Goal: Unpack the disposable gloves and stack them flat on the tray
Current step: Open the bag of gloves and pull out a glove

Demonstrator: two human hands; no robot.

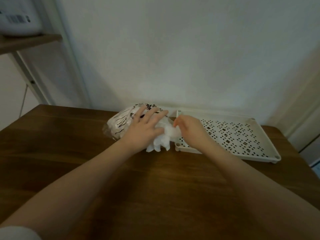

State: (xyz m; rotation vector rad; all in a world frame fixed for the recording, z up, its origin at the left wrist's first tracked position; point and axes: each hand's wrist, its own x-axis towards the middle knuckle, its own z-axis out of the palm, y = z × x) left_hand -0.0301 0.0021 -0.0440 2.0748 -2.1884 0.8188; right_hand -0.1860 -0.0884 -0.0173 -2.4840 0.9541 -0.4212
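Observation:
A clear plastic pack of disposable gloves (119,124) with black print lies at the back of the wooden table. My left hand (147,126) rests flat on it with spread fingers, pressing it down. A crumpled translucent white glove (161,142) sticks out of the pack's right end, its fingers pointing toward me. My right hand (187,128) pinches that glove just left of the tray. The white perforated tray (230,135) sits to the right of the pack, with nothing visible on it.
The wooden table (155,187) stands against a pale wall. A wooden shelf (29,42) with a white appliance (19,16) on it is at the upper left. A door frame runs down the right edge.

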